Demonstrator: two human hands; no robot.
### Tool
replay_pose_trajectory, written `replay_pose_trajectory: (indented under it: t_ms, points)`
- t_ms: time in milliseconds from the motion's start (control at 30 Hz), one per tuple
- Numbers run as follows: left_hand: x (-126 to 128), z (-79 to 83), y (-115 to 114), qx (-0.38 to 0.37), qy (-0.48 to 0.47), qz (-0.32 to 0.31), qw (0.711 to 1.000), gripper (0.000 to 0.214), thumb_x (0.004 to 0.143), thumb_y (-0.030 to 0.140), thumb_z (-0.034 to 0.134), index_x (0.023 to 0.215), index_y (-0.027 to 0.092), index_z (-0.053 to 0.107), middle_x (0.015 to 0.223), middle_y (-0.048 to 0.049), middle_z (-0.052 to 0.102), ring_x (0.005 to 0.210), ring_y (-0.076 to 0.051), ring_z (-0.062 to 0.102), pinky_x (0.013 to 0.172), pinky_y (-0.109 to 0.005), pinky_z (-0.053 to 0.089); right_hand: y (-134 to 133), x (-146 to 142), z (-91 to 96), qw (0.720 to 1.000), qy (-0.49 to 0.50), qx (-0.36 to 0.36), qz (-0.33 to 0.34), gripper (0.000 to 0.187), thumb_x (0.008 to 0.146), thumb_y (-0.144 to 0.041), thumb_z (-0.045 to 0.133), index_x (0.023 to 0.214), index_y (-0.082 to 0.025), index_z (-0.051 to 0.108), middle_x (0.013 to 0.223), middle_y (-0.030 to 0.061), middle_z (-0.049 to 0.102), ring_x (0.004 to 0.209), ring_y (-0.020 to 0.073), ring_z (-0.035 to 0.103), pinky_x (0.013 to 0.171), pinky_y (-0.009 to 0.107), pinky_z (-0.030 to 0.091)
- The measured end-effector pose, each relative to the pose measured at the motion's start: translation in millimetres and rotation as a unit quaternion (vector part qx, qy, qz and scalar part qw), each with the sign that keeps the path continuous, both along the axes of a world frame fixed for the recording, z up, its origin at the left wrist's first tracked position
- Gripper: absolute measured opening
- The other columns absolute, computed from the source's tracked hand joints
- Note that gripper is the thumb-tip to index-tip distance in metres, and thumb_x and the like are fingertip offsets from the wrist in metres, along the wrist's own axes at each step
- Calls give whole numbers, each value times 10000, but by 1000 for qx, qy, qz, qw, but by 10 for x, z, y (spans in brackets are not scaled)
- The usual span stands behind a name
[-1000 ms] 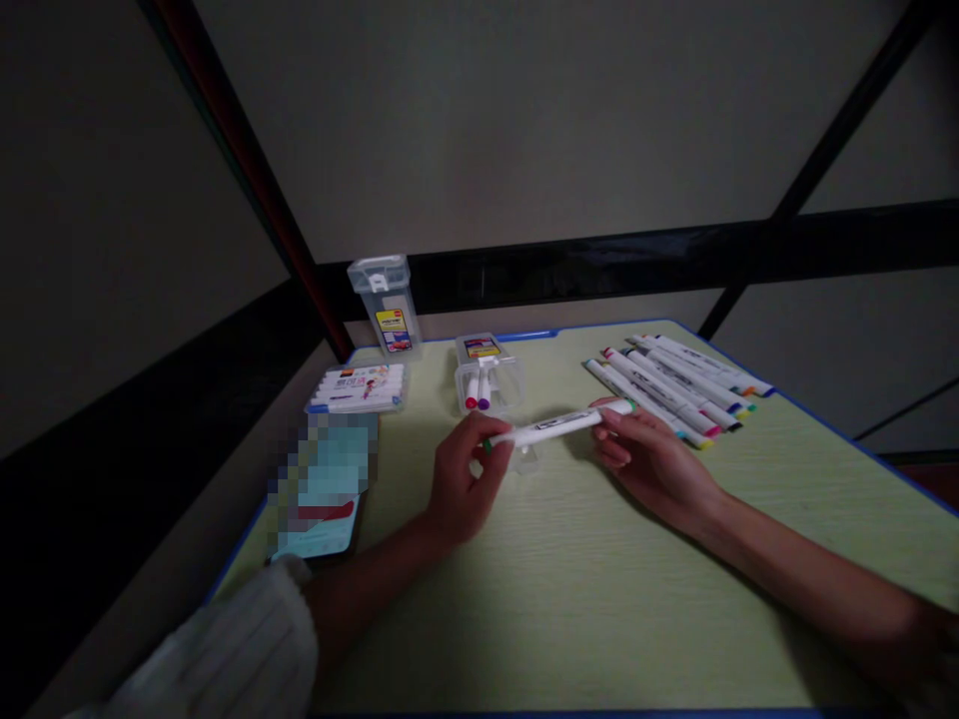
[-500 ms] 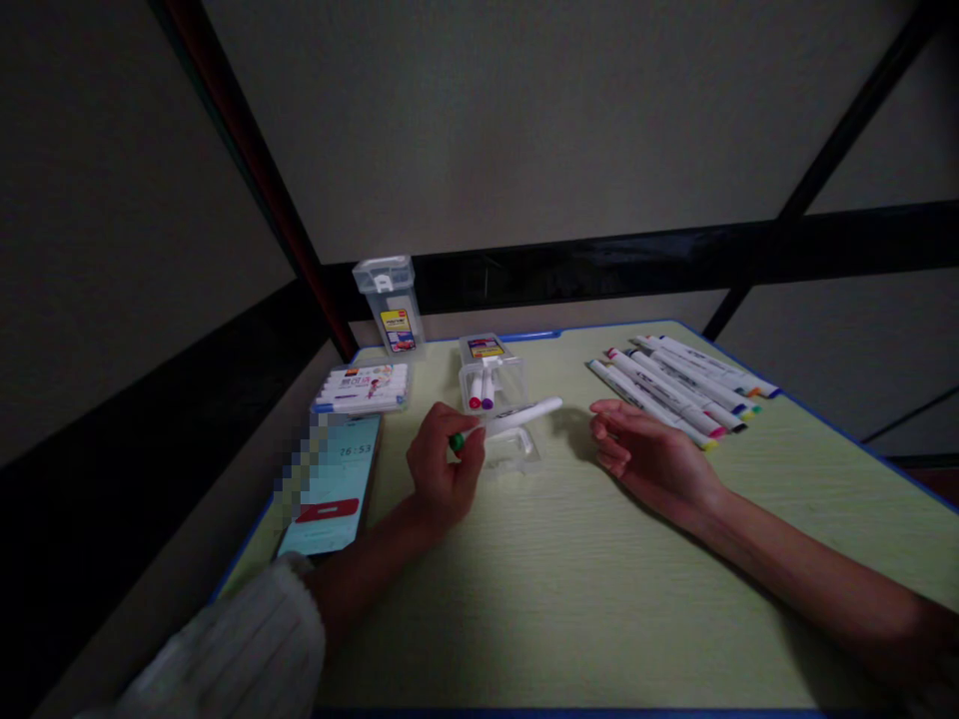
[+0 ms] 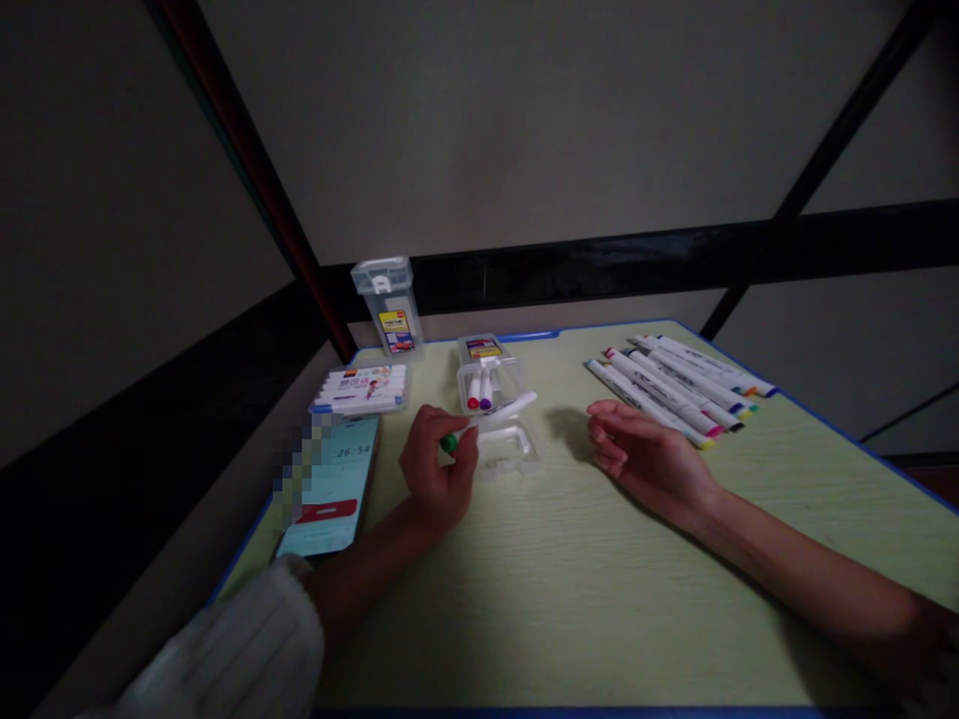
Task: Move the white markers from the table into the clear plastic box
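Observation:
My left hand pinches a white marker by its green-capped end. The marker points to the right, over the front of a clear plastic box lying on its side. Inside the box a red-tipped marker and a purple-tipped marker lie side by side. The box's lid is flipped open toward me, beneath the held marker. To the right, my right hand rests on its side at the table, open and with nothing in it, fingers loosely curled.
Several loose white markers lie at the right. A closed clear box stands at the back left, behind a flat case of white pens. A phone lies left of my left arm. The table has a blue edge.
My left hand and the marker have shifted slightly left; the marker's far end now sits nearer the box. My right hand has barely moved.

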State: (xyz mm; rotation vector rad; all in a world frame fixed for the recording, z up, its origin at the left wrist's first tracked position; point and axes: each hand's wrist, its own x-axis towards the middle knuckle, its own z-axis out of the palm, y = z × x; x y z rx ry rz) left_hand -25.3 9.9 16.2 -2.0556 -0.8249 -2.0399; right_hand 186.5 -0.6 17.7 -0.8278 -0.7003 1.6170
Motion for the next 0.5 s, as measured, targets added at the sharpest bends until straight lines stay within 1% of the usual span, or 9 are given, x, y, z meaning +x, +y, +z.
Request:
replay_pose_trajectory:
  t_ms: [200,333,500]
  points:
    - [6,32,11,13,-14,-10,1000,111,760,85,522,795,190,511,652,39,474,585,-88,447,540,-216,364,-6,21,-11,1000,3,4,11,95,631,-168,636,725,-172,619,544,-27,508,420,46,333,398,188,247]
    - [-2,41,27,35,-11,-3,999,131,748,52,520,782,178,509,651,40,470,586,-79,439,536,-203,362,0,25,-18,1000,-1,9,13,93,634,-166,633,726,-175,621,536,-32,499,419,47,333,395,187,253]
    - [-27,41,58,42,-24,8,999,114,747,64,530,772,172,505,655,38,467,606,-83,447,552,-206,372,4,29,-26,1000,4,5,16,83,644,-161,618,725,-176,624,532,-33,491,420,47,326,395,188,247]
